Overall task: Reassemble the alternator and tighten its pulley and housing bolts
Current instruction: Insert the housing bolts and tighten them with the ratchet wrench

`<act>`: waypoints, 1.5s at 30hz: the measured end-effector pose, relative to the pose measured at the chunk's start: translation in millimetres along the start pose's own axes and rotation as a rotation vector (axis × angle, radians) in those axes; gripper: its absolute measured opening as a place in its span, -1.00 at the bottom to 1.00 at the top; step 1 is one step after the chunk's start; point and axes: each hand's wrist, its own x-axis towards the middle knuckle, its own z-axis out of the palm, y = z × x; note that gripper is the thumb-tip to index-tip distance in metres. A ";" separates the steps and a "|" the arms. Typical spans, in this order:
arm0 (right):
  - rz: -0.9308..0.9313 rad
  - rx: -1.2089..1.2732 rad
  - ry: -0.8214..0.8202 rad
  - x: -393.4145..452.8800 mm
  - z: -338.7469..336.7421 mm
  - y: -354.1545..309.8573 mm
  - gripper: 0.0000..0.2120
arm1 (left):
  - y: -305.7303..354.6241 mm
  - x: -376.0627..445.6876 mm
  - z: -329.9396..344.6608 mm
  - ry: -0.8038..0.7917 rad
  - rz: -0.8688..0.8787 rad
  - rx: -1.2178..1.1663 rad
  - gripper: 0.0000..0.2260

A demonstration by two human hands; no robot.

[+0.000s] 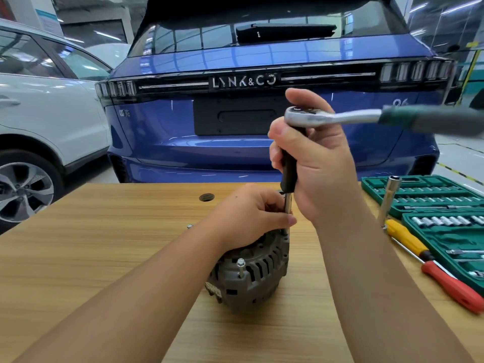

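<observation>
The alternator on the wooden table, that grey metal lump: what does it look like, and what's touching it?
The alternator is a rounded grey housing that looks like cast metal, with slotted vents around its rim. It sits on the wooden table. One silver bolt stands proud at its near edge. The left hand rests on top of it, fingers pinching the extension bar that comes down to its far edge. The right hand grips that bar higher up, under the ratchet.
</observation>
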 end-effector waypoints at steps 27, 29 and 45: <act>-0.012 -0.084 0.098 -1.2 5.5 -2.5 -0.73 | 0.4 0.8 1.9 0.009 0.061 0.047 -0.91; -0.120 -0.131 0.039 -2.9 10.3 -0.4 -0.66 | -4.3 2.3 1.5 0.005 0.082 -0.002 -0.93; 0.135 0.021 -0.042 -1.9 8.4 -0.3 -0.73 | -26.3 16.5 11.5 0.085 0.133 -0.069 -0.89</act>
